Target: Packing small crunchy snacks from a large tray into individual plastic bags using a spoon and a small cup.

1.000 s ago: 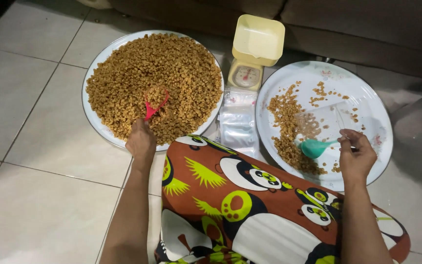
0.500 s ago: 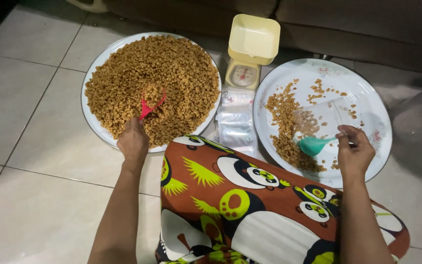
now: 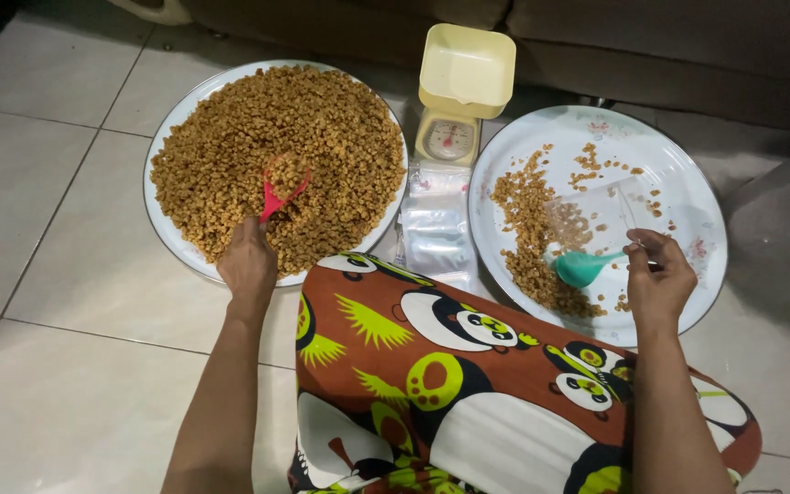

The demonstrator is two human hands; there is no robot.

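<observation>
Both arms reach forward, left hand (image 3: 247,265) and right hand (image 3: 658,279) each closed in a grip.

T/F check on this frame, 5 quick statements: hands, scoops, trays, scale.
1. The left hand holds a red scoop in the full tray. True.
2. The right hand holds a yellow scoop. False: its scoop is teal.
3. The right tray is heaped to the rim. False: only scattered pieces and one patch at its left.
4. A small scale with a yellow pan stands between the trays. True.
5. Clear bags lie between the trays. True.
</observation>
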